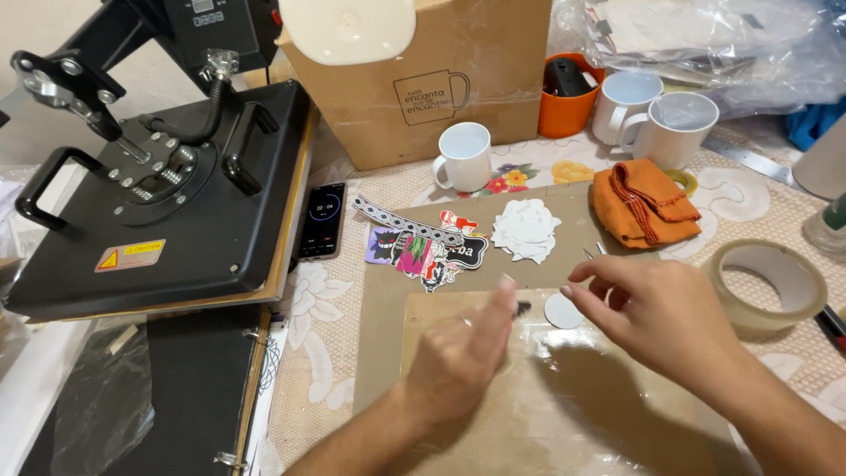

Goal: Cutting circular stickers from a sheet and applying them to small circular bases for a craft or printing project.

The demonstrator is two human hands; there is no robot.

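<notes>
Both hands, left hand point(463, 348) and right hand point(656, 313), open and empty above thin white paper disc point(562, 311) at frame centre on cardboard sheet point(379, 335); probably light, bendable, best lifted by edge.

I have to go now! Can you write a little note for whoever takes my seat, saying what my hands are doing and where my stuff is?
Left hand: blurred, over the cardboard sheet, fingers near a small dark piece; a grip cannot be told.
Right hand: open, fingers spread, holding nothing, beside a white round cutout.
Colourful stickers and white cutouts lie piled at the sheet's far edge.
Tape roll is to the right, heat press to the left.
Done: pieces cut out. Left: the piles are still unsorted.
</notes>
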